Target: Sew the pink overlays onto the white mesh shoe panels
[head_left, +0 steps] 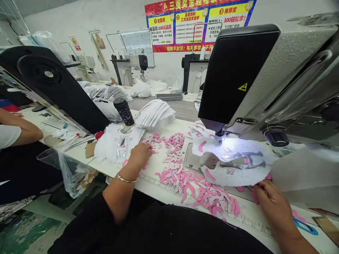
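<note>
At the right, a white mesh shoe upper (243, 180) with grey trim and an N mark lies under the lit needle of the sewing machine (238, 70). Two curved pink pieces rest on it. My right hand (271, 199) grips its near right edge between thumb and fingers. On the left, my left hand (141, 153) has its fingers curled together at the loose pink foam pieces (176, 141); what they hold, if anything, is hidden. Beside that wrist lies a stack of white shoe uppers (108, 144).
More pink pieces (182, 180) are scattered along the table's ruler edge. Behind stand a black tumbler (124, 112) and a pile of white cut pieces (156, 114). A blue-handled tool (305, 225) lies at far right. Another person's arm (19, 128) is at the left.
</note>
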{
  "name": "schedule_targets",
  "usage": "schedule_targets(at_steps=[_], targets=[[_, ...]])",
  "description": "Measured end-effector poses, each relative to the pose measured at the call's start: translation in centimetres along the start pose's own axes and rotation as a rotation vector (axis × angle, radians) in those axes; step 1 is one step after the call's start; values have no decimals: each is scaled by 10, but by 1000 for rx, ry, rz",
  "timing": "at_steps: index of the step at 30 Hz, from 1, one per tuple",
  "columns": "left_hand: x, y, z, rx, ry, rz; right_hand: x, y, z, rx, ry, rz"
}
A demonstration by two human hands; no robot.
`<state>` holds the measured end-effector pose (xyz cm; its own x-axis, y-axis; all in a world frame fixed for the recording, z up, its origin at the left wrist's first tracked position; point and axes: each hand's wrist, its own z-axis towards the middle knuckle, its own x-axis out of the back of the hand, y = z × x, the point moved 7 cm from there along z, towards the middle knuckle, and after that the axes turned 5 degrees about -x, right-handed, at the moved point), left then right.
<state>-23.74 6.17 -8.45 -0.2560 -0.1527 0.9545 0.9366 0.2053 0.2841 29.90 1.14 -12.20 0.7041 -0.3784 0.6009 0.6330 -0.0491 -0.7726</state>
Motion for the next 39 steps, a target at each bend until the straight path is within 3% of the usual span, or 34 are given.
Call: schedule_targets(at_steps=[6,14,18,29,39], targets=[[0,12,10,-24,-22,131,0,10,1,-9,-16,25],[20,-24,-2,44,-62,139,-5,4,2,22,-91,-46],[12,-26,-7,15,-104,126,-7,-1,0,45,-81,-81],[-8,-1,4,-47,-102,194,-7,-18,-6,82,-46,-16],[-18,1,10,-34,-116,191,-12,-17,-5,117,-114,-39]])
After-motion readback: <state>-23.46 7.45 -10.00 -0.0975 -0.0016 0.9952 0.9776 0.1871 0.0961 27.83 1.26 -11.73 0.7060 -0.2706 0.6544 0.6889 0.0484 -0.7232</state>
